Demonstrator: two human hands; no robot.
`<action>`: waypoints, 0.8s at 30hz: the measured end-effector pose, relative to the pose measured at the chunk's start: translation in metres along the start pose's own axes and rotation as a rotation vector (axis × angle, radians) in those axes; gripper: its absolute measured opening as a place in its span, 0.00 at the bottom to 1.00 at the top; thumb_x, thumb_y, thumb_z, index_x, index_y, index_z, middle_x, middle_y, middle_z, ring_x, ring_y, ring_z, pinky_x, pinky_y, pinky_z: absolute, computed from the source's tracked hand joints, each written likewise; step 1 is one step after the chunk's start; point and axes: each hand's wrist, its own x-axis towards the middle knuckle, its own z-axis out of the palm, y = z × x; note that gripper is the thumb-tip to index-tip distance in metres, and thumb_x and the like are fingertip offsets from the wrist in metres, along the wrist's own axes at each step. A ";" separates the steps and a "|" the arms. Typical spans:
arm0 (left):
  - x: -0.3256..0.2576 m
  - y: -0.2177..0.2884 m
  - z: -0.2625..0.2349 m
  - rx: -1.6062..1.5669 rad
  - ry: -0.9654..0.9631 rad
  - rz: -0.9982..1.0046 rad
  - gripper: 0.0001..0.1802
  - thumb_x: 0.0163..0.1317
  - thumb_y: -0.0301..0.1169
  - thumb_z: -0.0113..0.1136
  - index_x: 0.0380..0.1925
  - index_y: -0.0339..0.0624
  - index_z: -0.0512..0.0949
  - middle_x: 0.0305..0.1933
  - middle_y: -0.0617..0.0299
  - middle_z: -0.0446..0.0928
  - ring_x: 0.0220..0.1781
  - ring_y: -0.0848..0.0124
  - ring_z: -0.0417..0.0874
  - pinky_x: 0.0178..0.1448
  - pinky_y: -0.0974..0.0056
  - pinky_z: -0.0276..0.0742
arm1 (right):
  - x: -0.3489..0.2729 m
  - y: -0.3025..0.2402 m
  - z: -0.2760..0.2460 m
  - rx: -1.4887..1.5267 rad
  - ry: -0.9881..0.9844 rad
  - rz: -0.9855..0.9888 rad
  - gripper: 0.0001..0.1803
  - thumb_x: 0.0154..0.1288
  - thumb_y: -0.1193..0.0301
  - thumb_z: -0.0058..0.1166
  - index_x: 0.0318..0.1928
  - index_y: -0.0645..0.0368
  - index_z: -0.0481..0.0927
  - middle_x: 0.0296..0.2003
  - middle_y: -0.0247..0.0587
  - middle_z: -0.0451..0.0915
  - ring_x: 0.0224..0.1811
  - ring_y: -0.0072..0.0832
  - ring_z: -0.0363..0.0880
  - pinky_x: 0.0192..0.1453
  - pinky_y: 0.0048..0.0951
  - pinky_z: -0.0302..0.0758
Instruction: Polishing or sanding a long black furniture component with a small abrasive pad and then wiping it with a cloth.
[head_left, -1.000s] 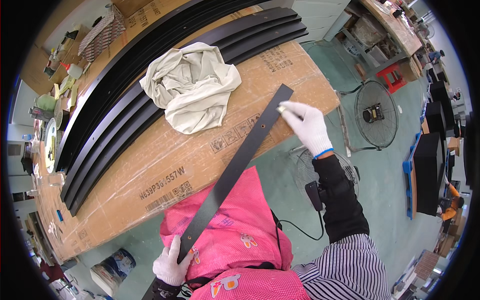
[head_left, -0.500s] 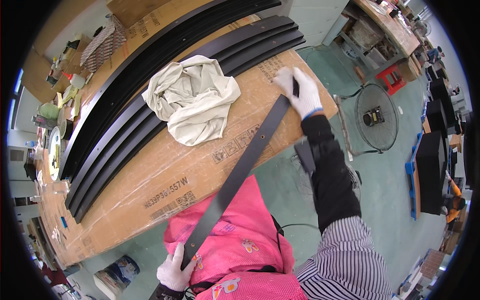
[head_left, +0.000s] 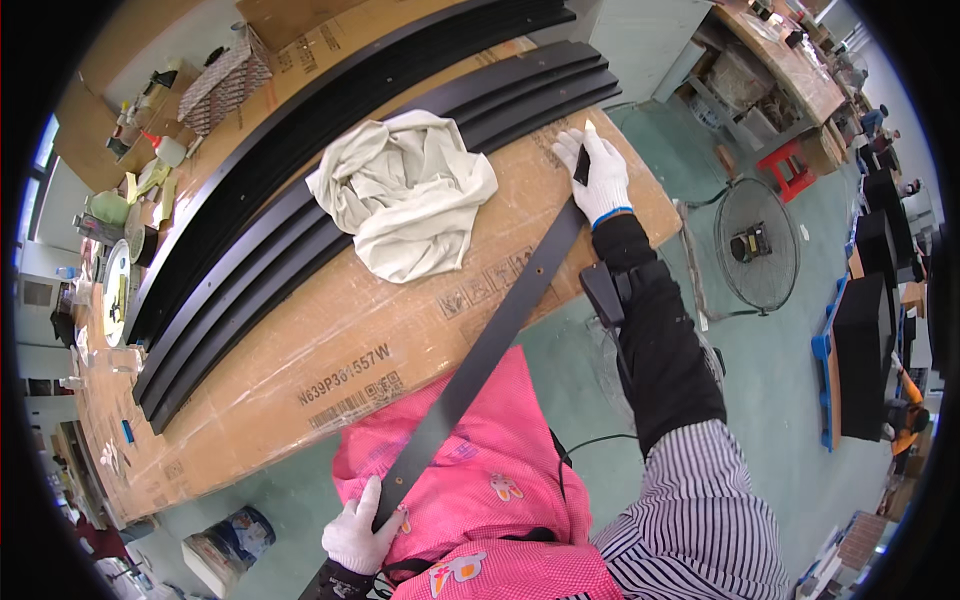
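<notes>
Black strip (head_left: pixel 478 362) slants across the counter's (head_left: pixel 250 420) near edge, lower end gripped by the fingers of the left hand (head_left: pixel 355 532), before a pink apron (head_left: pixel 525 440). At its upper end, the right hand's (head_left: pixel 606 185) fingers curl round a small dark object (head_left: pixel 581 165), unidentifiable from where I stand.

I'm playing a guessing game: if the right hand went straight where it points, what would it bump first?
The right hand would probably meet the nearest curved black strip, though it might pass above: depth is unclear.

The strip (head_left: pixel 488 350) is black, the apron (head_left: pixel 515 435) pink with rabbits.
</notes>
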 end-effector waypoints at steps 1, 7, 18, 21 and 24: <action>-0.001 0.000 0.000 0.010 -0.009 -0.007 0.44 0.56 0.50 0.78 0.71 0.49 0.76 0.33 0.51 0.84 0.31 0.52 0.88 0.33 0.52 0.82 | 0.020 0.000 -0.010 -0.053 -0.009 0.011 0.18 0.80 0.64 0.59 0.52 0.72 0.76 0.52 0.54 0.82 0.54 0.43 0.87 0.58 0.42 0.88; -0.008 0.003 0.013 -0.020 -0.051 -0.026 0.43 0.56 0.51 0.77 0.71 0.51 0.76 0.34 0.51 0.84 0.30 0.52 0.88 0.32 0.51 0.82 | 0.000 -0.035 -0.039 -0.769 -0.168 -0.061 0.14 0.79 0.65 0.58 0.51 0.65 0.82 0.37 0.39 0.87 0.36 0.30 0.89 0.38 0.31 0.84; -0.009 0.001 0.015 0.023 0.060 0.034 0.43 0.55 0.49 0.80 0.69 0.49 0.77 0.33 0.52 0.84 0.27 0.53 0.87 0.29 0.53 0.81 | -0.079 -0.057 -0.050 -1.664 -0.286 -0.564 0.10 0.72 0.64 0.60 0.48 0.50 0.88 0.44 0.41 0.86 0.48 0.45 0.86 0.54 0.42 0.81; -0.010 0.002 0.017 0.019 0.065 0.031 0.43 0.54 0.49 0.80 0.69 0.48 0.77 0.32 0.51 0.83 0.27 0.53 0.87 0.29 0.52 0.81 | -0.078 -0.059 -0.046 -1.722 -0.311 -0.593 0.10 0.72 0.64 0.59 0.47 0.51 0.88 0.43 0.41 0.86 0.48 0.45 0.86 0.54 0.42 0.81; -0.012 0.002 0.019 0.023 0.074 0.034 0.43 0.54 0.49 0.80 0.69 0.49 0.77 0.32 0.51 0.83 0.26 0.53 0.87 0.29 0.52 0.81 | -0.078 -0.059 -0.046 -1.731 -0.350 -0.578 0.10 0.72 0.65 0.59 0.47 0.51 0.88 0.43 0.42 0.86 0.48 0.45 0.86 0.54 0.42 0.81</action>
